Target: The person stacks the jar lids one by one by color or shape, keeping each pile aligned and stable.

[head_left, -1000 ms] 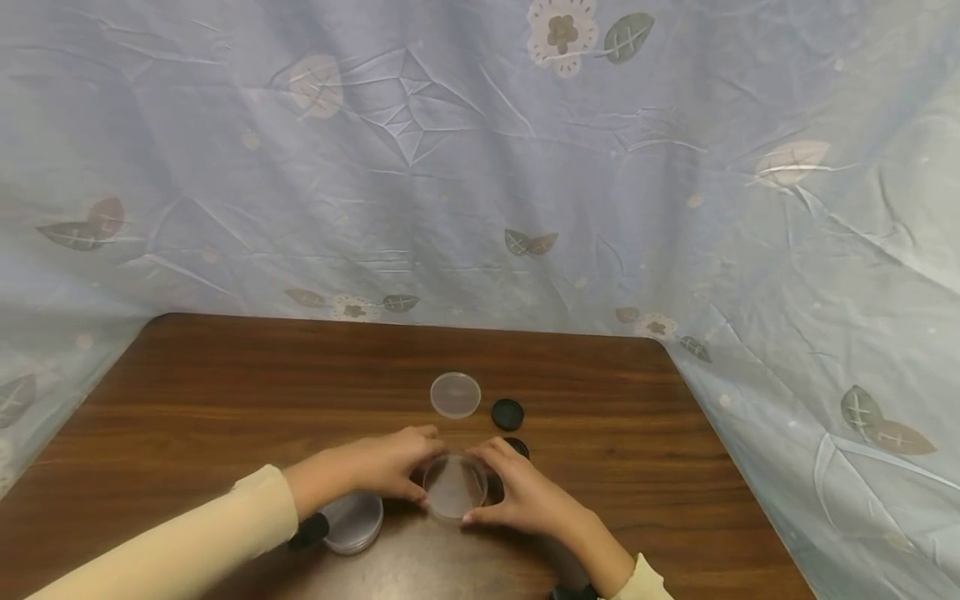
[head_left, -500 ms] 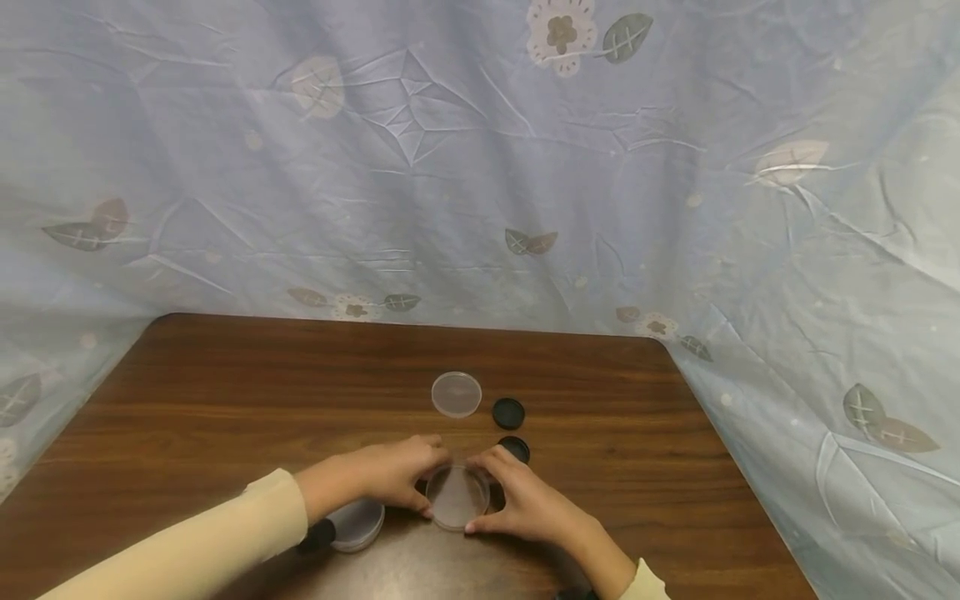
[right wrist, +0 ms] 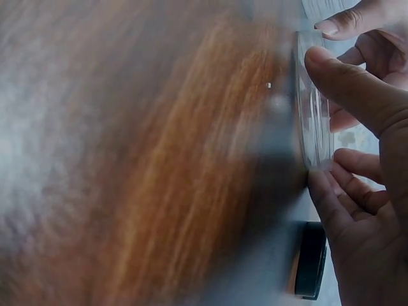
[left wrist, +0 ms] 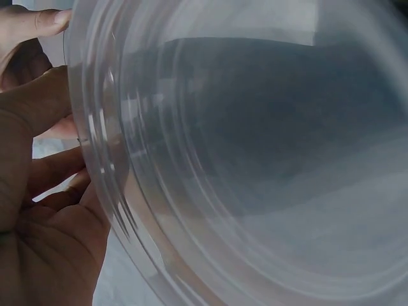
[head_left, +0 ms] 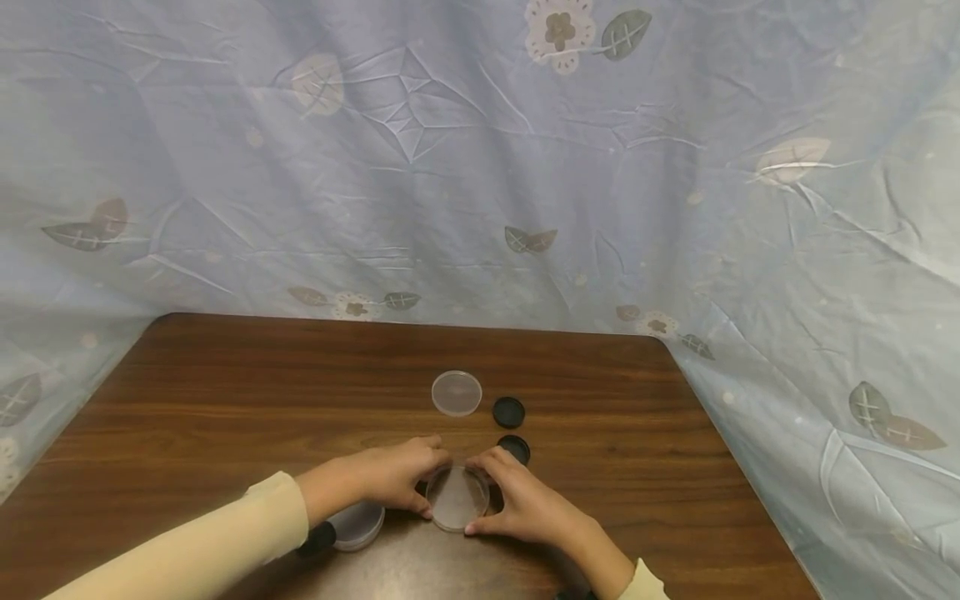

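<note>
Both hands hold a clear round petri dish by its rim, low over or on the brown table. My left hand grips its left side, thumb at the near edge and fingers at the far edge. On the opposite side, my right hand has the same kind of hold. In the right wrist view the petri dish appears edge-on between thumb and fingers. Beneath the left wrist are other clear dishes, seemingly stacked and partly hidden; clear plastic fills much of the left wrist view.
A clear round dish or lid lies farther back on the table. Right of it is a black round lid. A second black lid sits just beyond the right fingers. Patterned cloth hangs around the table.
Over the first half second both hands brought the petri dish slightly toward the person, uncovering more of the nearer black lid. Since then the hands and dish have stayed almost still.
</note>
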Available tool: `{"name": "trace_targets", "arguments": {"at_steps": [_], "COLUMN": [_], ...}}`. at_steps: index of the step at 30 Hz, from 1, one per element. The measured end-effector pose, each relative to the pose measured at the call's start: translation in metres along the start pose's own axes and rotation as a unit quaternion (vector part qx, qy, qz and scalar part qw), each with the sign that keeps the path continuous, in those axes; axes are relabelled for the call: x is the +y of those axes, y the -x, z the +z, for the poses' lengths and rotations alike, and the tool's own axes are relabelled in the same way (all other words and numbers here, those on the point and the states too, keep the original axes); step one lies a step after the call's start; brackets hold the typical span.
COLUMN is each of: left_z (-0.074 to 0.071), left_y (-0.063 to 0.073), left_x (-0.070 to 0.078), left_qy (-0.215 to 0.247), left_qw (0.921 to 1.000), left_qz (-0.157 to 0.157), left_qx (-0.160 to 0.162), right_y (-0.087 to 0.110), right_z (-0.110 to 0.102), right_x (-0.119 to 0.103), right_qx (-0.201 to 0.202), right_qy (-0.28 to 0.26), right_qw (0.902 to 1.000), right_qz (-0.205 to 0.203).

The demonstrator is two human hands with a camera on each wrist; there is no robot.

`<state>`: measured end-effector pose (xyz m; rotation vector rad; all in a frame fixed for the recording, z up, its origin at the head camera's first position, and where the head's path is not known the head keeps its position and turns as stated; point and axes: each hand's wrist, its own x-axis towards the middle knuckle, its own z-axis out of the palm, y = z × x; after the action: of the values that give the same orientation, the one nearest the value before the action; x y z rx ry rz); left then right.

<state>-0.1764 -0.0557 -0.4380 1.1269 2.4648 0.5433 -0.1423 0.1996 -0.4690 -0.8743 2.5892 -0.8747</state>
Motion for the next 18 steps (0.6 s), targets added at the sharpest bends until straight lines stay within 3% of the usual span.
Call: {"name": "trace_targets", "arguments": {"at_steps": [9,18], "left_z": [0.0019,0.0025], "left_y": [0.0025,0.0014], "left_x": [-0.0012,-0.0006], "left_qy": [0.027,0.021], "left_qw": [0.9996,0.9998], "left_qz": [-0.006,-0.005], "left_qx": [-0.002,-0.002], "right_y": [0.0031,0.0031], "right_z": [0.0035,0.0034], "right_x": [0.0035,0.0075], "right_qx": [-0.007,-0.006], "right_qy": [-0.003,-0.001], "right_qw": [1.0,1.0], "right_qz": [0.003,0.005]}}
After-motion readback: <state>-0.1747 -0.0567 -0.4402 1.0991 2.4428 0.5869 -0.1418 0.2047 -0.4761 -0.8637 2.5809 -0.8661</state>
